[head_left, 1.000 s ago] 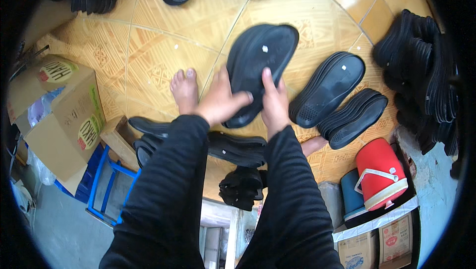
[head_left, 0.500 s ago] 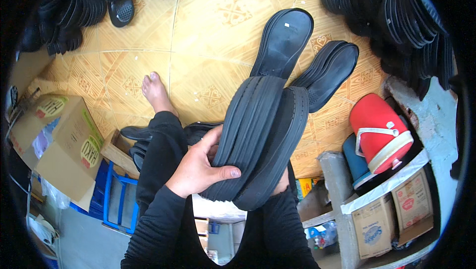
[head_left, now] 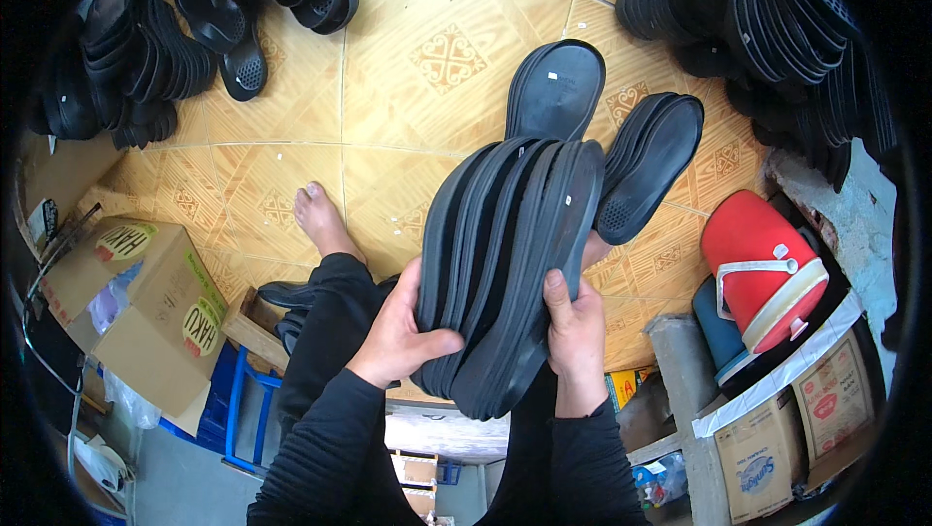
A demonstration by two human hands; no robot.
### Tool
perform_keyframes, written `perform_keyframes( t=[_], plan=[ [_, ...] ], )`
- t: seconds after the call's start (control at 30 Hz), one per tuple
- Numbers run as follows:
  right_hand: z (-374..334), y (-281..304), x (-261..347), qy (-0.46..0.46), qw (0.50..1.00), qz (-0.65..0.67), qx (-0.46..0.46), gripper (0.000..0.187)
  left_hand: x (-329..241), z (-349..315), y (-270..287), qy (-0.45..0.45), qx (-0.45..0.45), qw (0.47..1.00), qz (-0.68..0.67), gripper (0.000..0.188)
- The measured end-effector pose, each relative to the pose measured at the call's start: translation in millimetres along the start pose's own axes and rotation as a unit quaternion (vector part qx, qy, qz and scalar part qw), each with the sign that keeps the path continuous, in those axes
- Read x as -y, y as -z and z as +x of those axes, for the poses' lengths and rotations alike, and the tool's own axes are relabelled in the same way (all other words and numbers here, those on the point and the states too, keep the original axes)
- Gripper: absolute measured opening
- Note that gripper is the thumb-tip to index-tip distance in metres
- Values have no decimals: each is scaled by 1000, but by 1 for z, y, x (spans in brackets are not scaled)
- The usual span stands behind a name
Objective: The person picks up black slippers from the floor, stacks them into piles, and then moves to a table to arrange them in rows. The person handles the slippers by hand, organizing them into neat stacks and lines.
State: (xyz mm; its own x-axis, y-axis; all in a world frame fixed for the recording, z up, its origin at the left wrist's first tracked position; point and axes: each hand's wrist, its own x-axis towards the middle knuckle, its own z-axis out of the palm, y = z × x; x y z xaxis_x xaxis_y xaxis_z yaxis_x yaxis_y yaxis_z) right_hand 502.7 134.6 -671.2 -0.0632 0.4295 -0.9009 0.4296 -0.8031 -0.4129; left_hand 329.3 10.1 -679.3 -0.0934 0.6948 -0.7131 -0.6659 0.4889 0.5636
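Between my two hands is a thick bundle of black shoe soles [head_left: 510, 274], held on edge in front of my lap with their side walls facing up. My left hand [head_left: 398, 332] clasps the bundle's left side, the thumb lying over the lower soles. From the right, my right hand [head_left: 577, 332] presses against the outermost sole, thumb up along its side. Just beyond the bundle, a stack of black soles [head_left: 558, 89] rests on the tiled floor. To its right leans another short stack of soles [head_left: 652, 167].
Piles of black soles lie at far left [head_left: 146, 50] and far right [head_left: 748, 12]. An open cardboard box [head_left: 146, 283] stands left by a blue metal frame [head_left: 248, 410]. At right, a red cooler jug [head_left: 762, 269] sits above cardboard boxes [head_left: 757, 463]. My bare foot [head_left: 325, 220] is on the tiles.
The bundle has turned and spread, so more sole edges show. My right hand, mostly hidden behind it before, now shows on its right side. The view has shifted slightly.
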Motion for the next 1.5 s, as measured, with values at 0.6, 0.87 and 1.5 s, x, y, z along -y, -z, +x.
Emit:
perform_keyframes(
  t=[0.6,0.87,1.5],
  plan=[
    [-15,-37,2,217,952,-198,89,42,-5,-7,22,33,-93,989,111,115],
    [69,-36,8,203,972,-82,-85,94,11,65,119,-32,-220,973,54,71],
    [14,18,-21,-138,942,227,206,47,-29,-15,-25,34,-181,981,-64,32]
  ],
)
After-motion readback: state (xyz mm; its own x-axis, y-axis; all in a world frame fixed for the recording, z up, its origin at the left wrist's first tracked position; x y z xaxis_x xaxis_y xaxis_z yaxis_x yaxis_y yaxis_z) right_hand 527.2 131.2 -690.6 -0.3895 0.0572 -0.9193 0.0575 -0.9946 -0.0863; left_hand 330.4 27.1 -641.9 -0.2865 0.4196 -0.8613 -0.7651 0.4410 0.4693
